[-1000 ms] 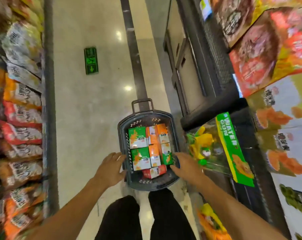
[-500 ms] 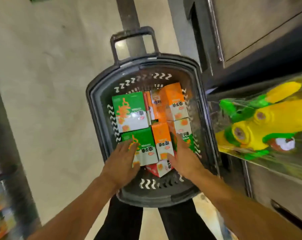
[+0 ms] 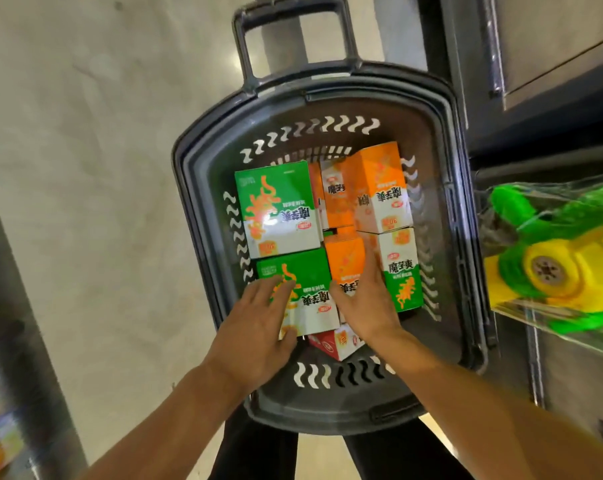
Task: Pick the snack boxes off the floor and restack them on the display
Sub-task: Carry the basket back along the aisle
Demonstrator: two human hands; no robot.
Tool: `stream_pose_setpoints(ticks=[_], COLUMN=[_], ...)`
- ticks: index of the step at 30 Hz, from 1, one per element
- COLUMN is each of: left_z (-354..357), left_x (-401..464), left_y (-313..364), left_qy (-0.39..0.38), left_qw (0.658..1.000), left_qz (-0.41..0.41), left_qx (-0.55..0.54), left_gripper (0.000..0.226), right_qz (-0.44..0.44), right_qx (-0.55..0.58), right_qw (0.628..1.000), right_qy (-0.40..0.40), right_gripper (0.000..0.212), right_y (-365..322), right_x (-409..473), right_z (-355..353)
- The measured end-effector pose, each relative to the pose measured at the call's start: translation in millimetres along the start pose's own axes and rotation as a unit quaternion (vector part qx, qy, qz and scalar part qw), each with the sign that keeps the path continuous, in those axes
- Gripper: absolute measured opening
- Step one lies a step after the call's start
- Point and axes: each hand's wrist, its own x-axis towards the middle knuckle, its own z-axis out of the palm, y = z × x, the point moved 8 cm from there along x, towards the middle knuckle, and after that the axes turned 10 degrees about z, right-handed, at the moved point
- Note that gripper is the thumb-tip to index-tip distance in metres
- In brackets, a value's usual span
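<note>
Both hands down in the basket of snack boxes

The dark basket (image 3: 203, 174) sat on the floor, packed with green and orange boxes. Left hand (image 3: 258, 327) lay on the near green box (image 3: 310, 282), fingers fairly straight. Right hand (image 3: 365, 303) rested flat on the orange box (image 3: 346, 261) beside it, nothing gripped yet.
</note>
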Motion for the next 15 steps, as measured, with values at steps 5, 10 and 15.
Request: stream_pose_setpoints(ticks=[5,10,15], left_z=[4.3,4.5,0.4], left_x=[5.9,13.7,24.7], left_y=[-5.4,-4.5,-1.1], left_qy=[-0.002,-0.01,-0.031], left_qw=[1.0,0.999,0.998], left_qz=[0.008,0.024,0.035], left_qx=[-0.001,0.019,0.05], left_gripper=[0.071,0.072,0.074], right_qz=[0.005,0.017,0.066], right_qx=[-0.019,-0.037,-0.013], right_qw=[1.0,0.999,0.997], right_qy=[0.007,0.006,0.023], right_gripper=[0.099,0.11,0.118], right_y=[3.6,7.6,10.0], right_x=[6.8,14.7,16.4], right_z=[-1.8,1.7,5.0])
